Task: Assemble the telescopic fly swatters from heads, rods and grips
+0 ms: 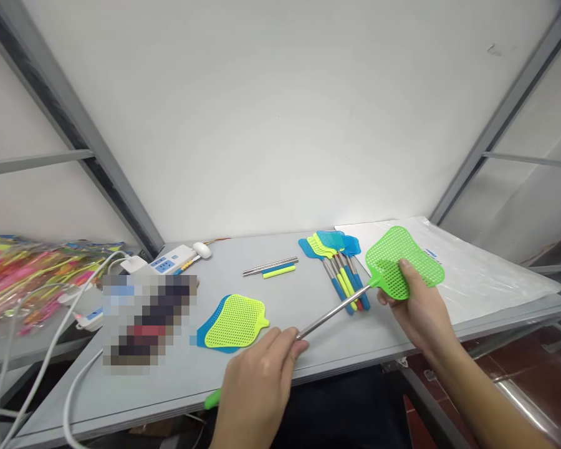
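Observation:
A green fly swatter (336, 310) with a metal rod is held slanting across the table's front edge. My left hand (264, 377) is closed around the rod near the green grip, whose end shows past the hand. Thumb on top and fingers beneath, my right hand (414, 299) grips the perforated green head. Behind the rod lies a bunch of assembled swatters (341, 265) with blue and yellow heads. Left of it, a loose yellow swatter head (236, 321) overlaps a blue head (209, 333). Metal rods (271, 266) lie beside a yellow handle tube (279, 272) and a blue one.
White plastic sheeting (486, 274) covers the table's right side. A power strip (171, 259), white cables (58, 330) and a blurred-out object (149, 324) occupy the left. Colourful bagged items (37, 274) sit farther left. Metal frame posts (98, 143) flank the wall.

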Demonstrator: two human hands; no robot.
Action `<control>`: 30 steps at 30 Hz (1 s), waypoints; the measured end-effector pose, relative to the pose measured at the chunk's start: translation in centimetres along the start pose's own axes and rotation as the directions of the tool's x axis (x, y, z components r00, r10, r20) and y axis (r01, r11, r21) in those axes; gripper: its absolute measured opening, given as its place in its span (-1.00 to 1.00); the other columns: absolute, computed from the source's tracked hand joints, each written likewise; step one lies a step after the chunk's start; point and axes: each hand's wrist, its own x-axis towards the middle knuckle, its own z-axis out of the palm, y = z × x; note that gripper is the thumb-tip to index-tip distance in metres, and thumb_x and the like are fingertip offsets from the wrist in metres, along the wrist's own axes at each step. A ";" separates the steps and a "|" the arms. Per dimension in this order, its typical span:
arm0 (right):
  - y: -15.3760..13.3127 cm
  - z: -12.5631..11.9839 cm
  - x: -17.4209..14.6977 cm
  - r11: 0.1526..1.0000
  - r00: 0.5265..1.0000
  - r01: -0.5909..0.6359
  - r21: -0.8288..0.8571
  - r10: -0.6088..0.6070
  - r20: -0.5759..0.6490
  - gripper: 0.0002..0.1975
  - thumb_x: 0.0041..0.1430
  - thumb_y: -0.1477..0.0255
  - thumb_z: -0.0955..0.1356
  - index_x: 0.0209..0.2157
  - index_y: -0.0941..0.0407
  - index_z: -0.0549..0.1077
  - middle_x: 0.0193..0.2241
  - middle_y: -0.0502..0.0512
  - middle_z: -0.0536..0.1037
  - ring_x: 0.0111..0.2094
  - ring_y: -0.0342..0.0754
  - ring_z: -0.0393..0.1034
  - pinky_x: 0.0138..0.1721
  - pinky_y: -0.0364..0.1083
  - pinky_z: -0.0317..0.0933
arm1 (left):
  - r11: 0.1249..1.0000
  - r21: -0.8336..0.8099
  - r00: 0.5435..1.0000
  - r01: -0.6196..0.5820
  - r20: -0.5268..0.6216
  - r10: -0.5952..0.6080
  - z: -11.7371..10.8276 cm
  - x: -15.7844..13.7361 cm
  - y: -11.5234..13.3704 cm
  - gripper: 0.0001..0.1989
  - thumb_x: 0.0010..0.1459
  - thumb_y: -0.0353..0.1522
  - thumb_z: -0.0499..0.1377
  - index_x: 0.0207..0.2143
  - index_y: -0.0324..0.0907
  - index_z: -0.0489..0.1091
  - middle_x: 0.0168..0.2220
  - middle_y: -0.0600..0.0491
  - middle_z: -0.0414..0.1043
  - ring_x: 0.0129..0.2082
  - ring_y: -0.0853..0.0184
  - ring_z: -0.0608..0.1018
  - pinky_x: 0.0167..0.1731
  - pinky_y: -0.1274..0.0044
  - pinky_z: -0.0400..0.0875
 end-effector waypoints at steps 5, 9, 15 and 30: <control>-2.4 -2.4 1.7 0.991 0.987 0.126 -0.043 -0.130 -0.098 -0.79 0.07 0.32 0.46 -0.28 0.09 0.45 -0.38 -0.04 0.41 -0.45 -0.15 0.31 -0.62 -0.19 0.27 | 0.958 -0.258 0.959 0.126 0.278 -0.052 -0.5 0.4 -0.5 -0.79 0.30 -0.20 0.07 -0.15 0.05 0.48 -0.20 0.17 0.57 -0.22 0.31 0.58 -0.24 0.54 0.42; -2.9 -3.1 2.0 0.992 0.980 0.128 -0.005 -0.127 -0.150 -0.84 0.10 0.34 0.44 -0.35 0.10 0.42 -0.47 -0.11 0.34 -0.61 -0.24 0.15 -0.68 -0.20 0.19 | 0.924 -0.329 0.966 0.192 0.230 -0.119 -1.3 0.1 -3.7 -0.75 0.26 -0.14 0.11 -0.14 0.04 0.52 -0.15 0.13 0.58 -0.15 0.26 0.58 -0.17 0.51 0.46; -1.7 -1.7 1.1 0.994 0.994 0.108 -0.025 -0.108 -0.030 -0.78 0.12 0.32 0.43 -0.40 0.07 0.32 -0.58 -0.19 0.20 -0.70 -0.29 -0.04 -0.73 -0.22 0.06 | 0.882 -0.439 0.985 0.171 0.052 -0.165 -1.9 0.1 -6.2 -0.73 0.22 -0.13 0.15 -0.21 -0.03 0.59 -0.23 0.07 0.61 -0.25 0.27 0.61 -0.20 0.54 0.49; 2.5 2.6 -3.4 0.996 0.979 -0.067 -0.057 0.076 0.188 -0.73 0.18 0.20 0.38 -0.41 0.06 0.27 -0.63 -0.20 0.15 -0.69 -0.25 0.00 -0.70 -0.20 0.06 | 0.785 -0.557 0.957 0.271 0.066 -0.283 -0.3 0.6 -2.7 -0.74 0.16 -0.13 0.21 -0.28 -0.09 0.55 -0.28 0.06 0.58 -0.24 0.25 0.57 -0.25 0.54 0.46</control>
